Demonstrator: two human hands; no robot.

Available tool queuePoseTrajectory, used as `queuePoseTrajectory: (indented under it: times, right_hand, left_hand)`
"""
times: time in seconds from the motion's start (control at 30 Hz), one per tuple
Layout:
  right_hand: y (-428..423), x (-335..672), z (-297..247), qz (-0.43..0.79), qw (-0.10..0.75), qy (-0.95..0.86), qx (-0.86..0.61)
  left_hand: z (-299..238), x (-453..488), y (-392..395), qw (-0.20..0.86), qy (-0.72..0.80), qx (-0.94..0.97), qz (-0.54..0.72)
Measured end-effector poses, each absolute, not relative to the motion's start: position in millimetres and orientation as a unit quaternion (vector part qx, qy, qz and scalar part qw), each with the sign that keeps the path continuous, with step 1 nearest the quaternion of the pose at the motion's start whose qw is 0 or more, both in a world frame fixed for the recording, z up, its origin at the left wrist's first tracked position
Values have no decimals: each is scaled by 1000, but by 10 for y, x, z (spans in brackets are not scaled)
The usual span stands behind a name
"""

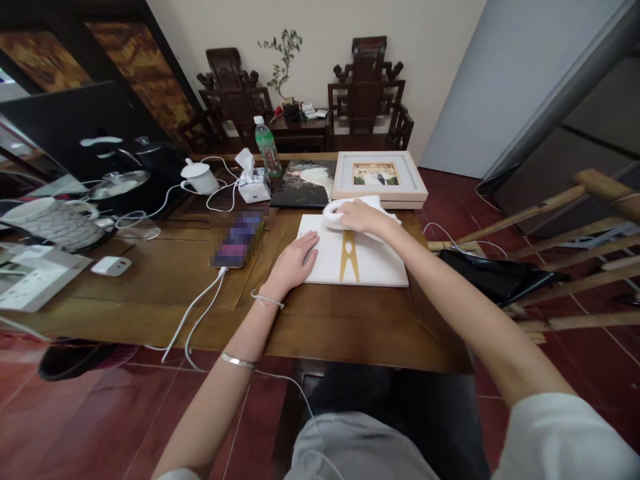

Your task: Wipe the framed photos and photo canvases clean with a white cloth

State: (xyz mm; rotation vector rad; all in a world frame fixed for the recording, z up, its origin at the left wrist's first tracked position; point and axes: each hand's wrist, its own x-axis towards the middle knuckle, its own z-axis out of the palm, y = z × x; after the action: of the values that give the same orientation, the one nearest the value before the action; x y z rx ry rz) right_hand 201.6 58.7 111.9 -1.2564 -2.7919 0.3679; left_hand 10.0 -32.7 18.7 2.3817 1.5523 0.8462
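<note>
A white rectangular panel (380,267) with a gold emblem (349,259) lies flat on the wooden table. My left hand (294,259) rests on the panel's left edge, fingers stretched out and holding nothing. Bunched under my right hand (356,215) is a white cloth (373,202), pressed against the panel's upper part. The fingers of that hand are closed around the cloth, which covers the top of the emblem.
Behind the panel lie a white framed picture (417,179) and a dark picture (295,193). A tissue box (255,187), green bottle (267,148), lidded cup (201,179), and charging phone (237,240) stand or lie to the left. A power strip (37,283) sits far left.
</note>
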Motion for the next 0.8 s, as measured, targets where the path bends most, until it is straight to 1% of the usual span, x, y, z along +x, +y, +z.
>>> queuePoseTrajectory:
  times: [0.07, 0.13, 0.2, 0.37, 0.53, 0.67, 0.8]
  right_hand:
    - [596, 2391, 1083, 108, 38, -888, -445]
    - [516, 2704, 1017, 103, 65, -866, -485]
    - [331, 2915, 937, 111, 68, -859, -495]
    - [-490, 3109, 804, 94, 37, -903, -418]
    - [-1152, 3172, 833, 129, 16, -916, -379]
    - [-1070, 3156, 868, 124, 23, -914, -385]
    - [-562, 3055, 910, 107, 40, -908, -403]
  left_hand:
    - [162, 96, -311, 96, 516, 800, 292]
    - [130, 91, -295, 105, 515, 796, 300]
    - [93, 81, -281, 118, 521, 791, 299]
    - [23, 47, -259, 137, 541, 783, 276]
    - [37, 49, -277, 119, 541, 794, 252]
    - [64, 56, -293, 104, 540, 802, 235]
    - [61, 46, -289, 101, 538, 806, 227]
